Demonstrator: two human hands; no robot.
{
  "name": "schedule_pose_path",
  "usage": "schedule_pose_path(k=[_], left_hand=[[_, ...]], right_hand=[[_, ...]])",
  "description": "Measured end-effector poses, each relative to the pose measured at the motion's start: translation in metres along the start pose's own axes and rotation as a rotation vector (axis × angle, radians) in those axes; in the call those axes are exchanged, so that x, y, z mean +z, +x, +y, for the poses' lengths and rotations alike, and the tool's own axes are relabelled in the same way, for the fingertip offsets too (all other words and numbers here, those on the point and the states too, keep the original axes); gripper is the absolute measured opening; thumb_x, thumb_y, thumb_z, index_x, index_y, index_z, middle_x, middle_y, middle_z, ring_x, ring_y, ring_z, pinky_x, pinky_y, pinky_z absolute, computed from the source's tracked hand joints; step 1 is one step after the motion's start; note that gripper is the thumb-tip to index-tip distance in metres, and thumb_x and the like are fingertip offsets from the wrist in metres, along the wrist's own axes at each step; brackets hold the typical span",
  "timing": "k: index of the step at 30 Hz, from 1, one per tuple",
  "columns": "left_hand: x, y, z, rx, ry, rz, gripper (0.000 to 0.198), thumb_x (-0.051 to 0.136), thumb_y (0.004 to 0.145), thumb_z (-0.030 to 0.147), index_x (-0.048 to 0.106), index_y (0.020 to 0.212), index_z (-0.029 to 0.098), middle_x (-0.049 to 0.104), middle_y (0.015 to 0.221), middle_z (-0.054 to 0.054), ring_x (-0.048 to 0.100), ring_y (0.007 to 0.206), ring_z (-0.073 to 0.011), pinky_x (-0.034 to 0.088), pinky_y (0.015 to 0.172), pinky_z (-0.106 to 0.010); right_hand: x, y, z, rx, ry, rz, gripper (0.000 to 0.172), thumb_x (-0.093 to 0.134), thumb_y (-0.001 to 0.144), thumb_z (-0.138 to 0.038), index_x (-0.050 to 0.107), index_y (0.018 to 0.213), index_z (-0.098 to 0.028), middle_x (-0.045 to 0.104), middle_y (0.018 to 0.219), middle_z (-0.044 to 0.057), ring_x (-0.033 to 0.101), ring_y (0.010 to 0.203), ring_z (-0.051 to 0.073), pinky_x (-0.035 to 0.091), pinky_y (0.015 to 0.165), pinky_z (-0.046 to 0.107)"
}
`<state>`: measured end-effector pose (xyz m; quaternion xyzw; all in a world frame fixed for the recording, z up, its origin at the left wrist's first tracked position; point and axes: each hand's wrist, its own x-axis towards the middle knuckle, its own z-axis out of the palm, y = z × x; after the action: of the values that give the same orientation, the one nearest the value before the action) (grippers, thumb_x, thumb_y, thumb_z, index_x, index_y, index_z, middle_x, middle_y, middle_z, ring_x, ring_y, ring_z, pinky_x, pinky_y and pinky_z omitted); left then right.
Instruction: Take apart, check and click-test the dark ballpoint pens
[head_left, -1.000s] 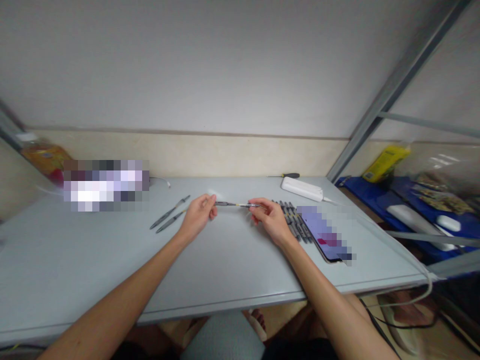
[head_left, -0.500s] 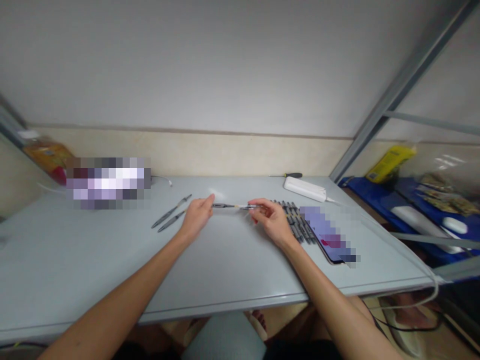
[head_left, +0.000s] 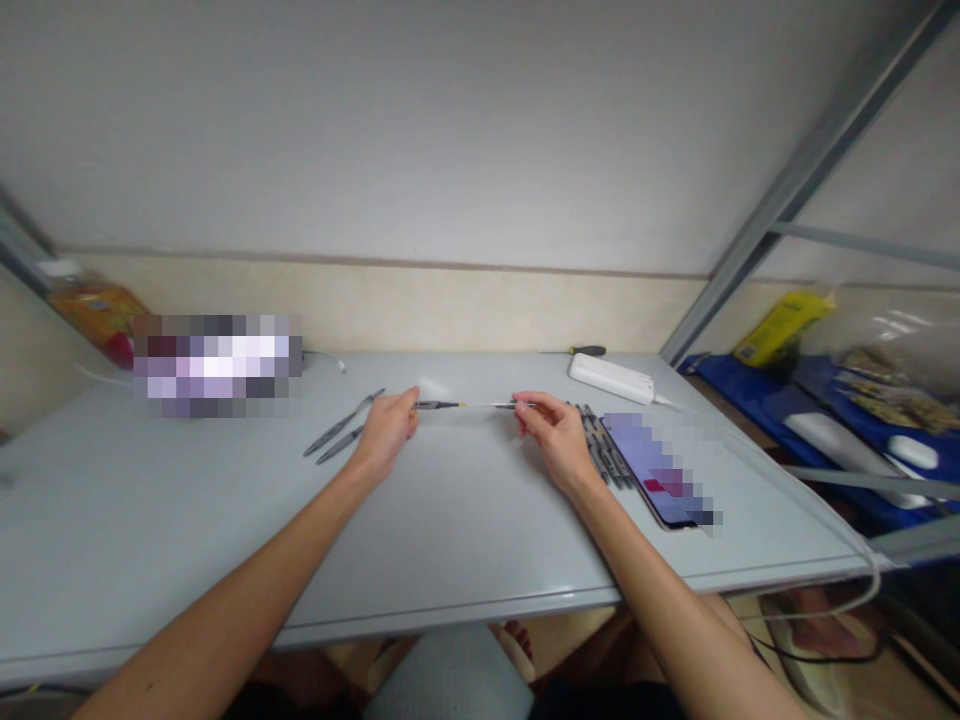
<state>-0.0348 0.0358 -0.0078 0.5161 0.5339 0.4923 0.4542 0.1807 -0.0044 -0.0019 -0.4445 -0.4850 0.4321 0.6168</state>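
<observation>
My left hand point(head_left: 390, 432) is closed on a dark grey pen part point(head_left: 437, 405) with a yellowish tip that points right. Facing it, my right hand point(head_left: 551, 432) pinches a small dark pen piece point(head_left: 505, 404). A thin clear refill point(head_left: 480, 405) spans the space between the two parts. Two grey pens point(head_left: 330, 437) lie slanted on the table beside my left hand. Several grey pens point(head_left: 611, 455) lie in a row, partly hidden behind my right hand.
A phone point(head_left: 652, 475) lies right of the pen row. Behind it are a white power strip point(head_left: 611, 379) with a cable and a screwdriver point(head_left: 589, 351). A blurred-out object point(head_left: 217, 365) and an orange bottle point(head_left: 101, 310) stand at the back left.
My hands have moved apart, the left one slightly left and the right one slightly right. The gap between the two pen parts is wider, with more of the refill showing.
</observation>
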Motion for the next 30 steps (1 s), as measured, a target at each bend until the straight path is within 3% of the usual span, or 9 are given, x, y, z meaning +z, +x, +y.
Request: schedule_pose_path(k=[6, 14, 22, 30], left_hand=[[-0.0001, 0.0027, -0.0016, -0.007, -0.049, 0.035, 0.04, 0.049, 0.075, 0.043, 0.033, 0.046, 0.021, 0.03, 0.035, 0.007, 0.027, 0.036, -0.0071, 0.024, 0.043, -0.025], [-0.0001, 0.0014, -0.0018, 0.006, -0.007, 0.025, 0.04, 0.048, 0.076, 0.042, 0.033, 0.045, 0.021, 0.031, 0.035, 0.006, 0.027, 0.036, -0.0071, 0.024, 0.043, -0.025], [-0.0006, 0.0024, -0.0019, 0.004, -0.039, 0.04, 0.04, 0.048, 0.075, 0.042, 0.033, 0.045, 0.021, 0.03, 0.035, 0.006, 0.027, 0.036, -0.0075, 0.025, 0.044, -0.025], [-0.0005, 0.002, -0.0009, -0.005, -0.048, 0.034, 0.039, 0.048, 0.075, 0.042, 0.033, 0.045, 0.021, 0.03, 0.035, 0.006, 0.027, 0.036, -0.0073, 0.024, 0.043, -0.025]], right_hand=[[-0.0008, 0.0018, -0.0054, 0.058, 0.197, 0.129, 0.019, 0.074, 0.058, -0.03, 0.069, 0.071, -0.017, 0.057, 0.059, -0.001, 0.046, 0.052, 0.01, 0.037, 0.05, 0.023], [0.0003, 0.0003, 0.0007, 0.033, 0.102, 0.024, 0.02, 0.072, 0.061, -0.031, 0.07, 0.076, -0.017, 0.057, 0.057, -0.001, 0.047, 0.053, 0.01, 0.038, 0.053, 0.025], [-0.0021, 0.0023, -0.0021, 0.007, 0.132, 0.139, 0.018, 0.071, 0.06, -0.03, 0.068, 0.073, -0.017, 0.057, 0.059, 0.0, 0.046, 0.053, 0.011, 0.037, 0.049, 0.024], [-0.0001, 0.0015, 0.0011, 0.017, 0.111, 0.076, 0.02, 0.071, 0.061, -0.032, 0.069, 0.075, -0.017, 0.057, 0.058, -0.001, 0.047, 0.052, 0.011, 0.039, 0.051, 0.025]])
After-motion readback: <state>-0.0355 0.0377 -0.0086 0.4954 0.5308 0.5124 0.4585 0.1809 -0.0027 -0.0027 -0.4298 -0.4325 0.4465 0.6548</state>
